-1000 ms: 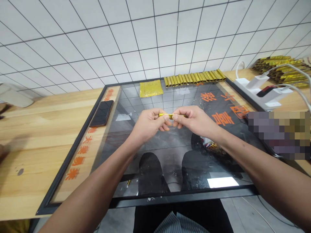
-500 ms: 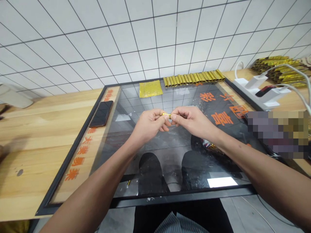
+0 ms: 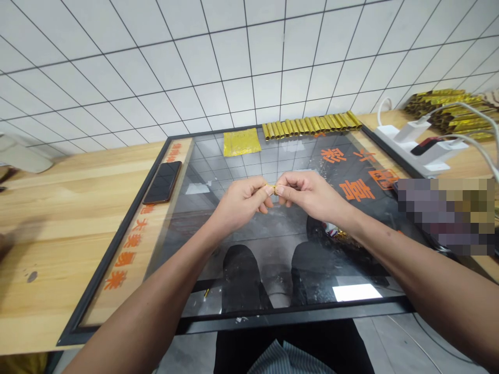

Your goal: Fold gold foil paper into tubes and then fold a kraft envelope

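Both hands meet above the middle of a glass panel (image 3: 273, 249). My left hand (image 3: 239, 202) and my right hand (image 3: 307, 195) pinch a small gold foil roll (image 3: 272, 187) between thumbs and fingertips; only a sliver of gold shows between them. A flat gold foil sheet (image 3: 241, 141) lies at the panel's far edge. Beside it sits a row of finished gold rolls (image 3: 312, 125).
A black phone (image 3: 162, 182) lies on the panel's wooden left strip. A white power strip (image 3: 419, 143) with cables stands at the right. A heap of gold foil pieces (image 3: 452, 109) sits far right. A blurred-out patch (image 3: 444, 215) covers the right edge. The wooden table (image 3: 58, 208) extends left.
The gold roll showed as a longer strip between my fingers a second ago; my fingertips have closed toward each other and now almost hide it. The hands stay in place.
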A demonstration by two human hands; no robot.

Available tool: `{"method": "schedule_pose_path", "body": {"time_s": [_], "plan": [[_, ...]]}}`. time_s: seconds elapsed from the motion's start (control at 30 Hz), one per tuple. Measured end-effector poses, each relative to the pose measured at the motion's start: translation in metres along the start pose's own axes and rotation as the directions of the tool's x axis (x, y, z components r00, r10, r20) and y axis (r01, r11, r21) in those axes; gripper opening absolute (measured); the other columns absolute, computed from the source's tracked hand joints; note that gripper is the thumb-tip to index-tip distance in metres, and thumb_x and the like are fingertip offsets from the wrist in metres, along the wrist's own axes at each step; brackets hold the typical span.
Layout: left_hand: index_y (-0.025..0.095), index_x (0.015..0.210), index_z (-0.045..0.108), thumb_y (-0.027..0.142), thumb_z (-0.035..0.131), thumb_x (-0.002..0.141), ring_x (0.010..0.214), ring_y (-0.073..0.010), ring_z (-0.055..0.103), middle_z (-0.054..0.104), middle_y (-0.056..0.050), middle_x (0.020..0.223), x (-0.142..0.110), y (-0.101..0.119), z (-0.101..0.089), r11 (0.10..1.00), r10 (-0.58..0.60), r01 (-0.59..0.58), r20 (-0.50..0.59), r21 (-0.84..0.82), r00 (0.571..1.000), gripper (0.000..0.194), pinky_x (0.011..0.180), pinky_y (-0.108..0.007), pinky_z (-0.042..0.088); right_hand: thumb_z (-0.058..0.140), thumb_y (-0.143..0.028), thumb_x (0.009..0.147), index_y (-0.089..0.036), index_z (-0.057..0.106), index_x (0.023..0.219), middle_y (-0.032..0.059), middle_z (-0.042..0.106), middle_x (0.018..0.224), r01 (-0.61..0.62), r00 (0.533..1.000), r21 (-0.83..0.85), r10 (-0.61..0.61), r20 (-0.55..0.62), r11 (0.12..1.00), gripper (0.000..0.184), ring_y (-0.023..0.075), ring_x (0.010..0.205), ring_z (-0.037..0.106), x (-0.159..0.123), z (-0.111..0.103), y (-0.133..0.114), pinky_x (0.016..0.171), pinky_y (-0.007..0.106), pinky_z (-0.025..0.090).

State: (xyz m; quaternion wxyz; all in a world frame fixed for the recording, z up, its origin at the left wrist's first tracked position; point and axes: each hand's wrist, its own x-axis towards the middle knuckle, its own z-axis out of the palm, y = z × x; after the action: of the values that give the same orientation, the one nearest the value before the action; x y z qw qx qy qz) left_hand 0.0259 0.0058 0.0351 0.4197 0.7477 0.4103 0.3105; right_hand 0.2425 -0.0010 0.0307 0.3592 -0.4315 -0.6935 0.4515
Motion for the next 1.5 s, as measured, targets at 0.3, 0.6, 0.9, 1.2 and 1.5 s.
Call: {"method": "schedule_pose_path", "body": {"time_s": [0.3, 0.6, 0.9, 1.2, 1.5], "plan": [[0.019, 0.083, 0.069, 0.037, 0.057, 0.106, 0.066, -0.0129, 0.067, 0.072, 0.001, 0.077, 0.000, 0.001, -0.001, 0.995, 0.082, -0.078, -0.056, 0.067, 0.995, 0.031, 0.065, -0.026, 0.049, 0.074, -0.048, 0.096, -0.019, 0.069, 0.081, 0.0006, 0.066, 0.073, 0.012, 1.000, 0.080, -0.012, -0.008, 0.997, 0.033, 0.0154, 0.070, 0.060, 0.000, 0.001, -0.010, 0.068, 0.030, 0.050], [0.019, 0.077, 0.063, 0.039, 0.055, 0.105, 0.061, -0.0127, 0.064, 0.069, 0.001, 0.071, 0.000, 0.002, -0.002, 0.995, 0.069, -0.068, -0.012, 0.068, 0.998, 0.035, 0.061, -0.026, 0.046, 0.070, -0.045, 0.099, -0.019, 0.070, 0.083, 0.0016, 0.069, 0.078, 0.028, 0.996, 0.077, -0.034, 0.078, 0.997, 0.031, 0.0159, 0.074, 0.064, 0.001, 0.001, -0.004, 0.071, 0.030, 0.051], [0.020, 0.076, 0.062, 0.038, 0.053, 0.105, 0.060, -0.0131, 0.061, 0.067, 0.001, 0.069, -0.003, 0.007, -0.003, 0.976, 0.133, -0.119, -0.065, 0.182, 0.989, 0.035, 0.061, -0.027, 0.043, 0.072, -0.045, 0.098, -0.019, 0.070, 0.082, 0.0019, 0.071, 0.077, -0.017, 0.997, 0.128, 0.008, 0.071, 0.992, 0.030, 0.0149, 0.071, 0.064, -0.001, 0.000, -0.013, 0.068, 0.029, 0.052], [0.020, 0.075, 0.063, 0.043, 0.065, 0.100, 0.053, -0.0107, 0.058, 0.069, -0.001, 0.067, 0.007, -0.002, -0.006, 0.970, -0.117, 0.063, -0.226, -0.233, 0.967, 0.034, 0.055, -0.025, 0.045, 0.074, -0.052, 0.098, -0.019, 0.072, 0.089, 0.0026, 0.075, 0.080, -0.102, 0.994, 0.211, 0.092, 0.061, 0.972, 0.035, 0.0123, 0.067, 0.065, 0.003, -0.005, -0.004, 0.068, 0.026, 0.053], [0.019, 0.080, 0.069, 0.046, 0.081, 0.091, 0.054, -0.0096, 0.060, 0.071, -0.001, 0.069, 0.005, -0.003, 0.006, 0.888, -0.134, 0.036, -0.181, -0.459, 0.974, 0.031, 0.055, -0.023, 0.046, 0.077, -0.063, 0.095, -0.018, 0.075, 0.091, 0.0044, 0.078, 0.085, -0.123, 0.987, 0.262, 0.091, 0.131, 0.957, 0.045, 0.0132, 0.070, 0.070, 0.002, -0.004, -0.004, 0.070, 0.027, 0.057]]}}
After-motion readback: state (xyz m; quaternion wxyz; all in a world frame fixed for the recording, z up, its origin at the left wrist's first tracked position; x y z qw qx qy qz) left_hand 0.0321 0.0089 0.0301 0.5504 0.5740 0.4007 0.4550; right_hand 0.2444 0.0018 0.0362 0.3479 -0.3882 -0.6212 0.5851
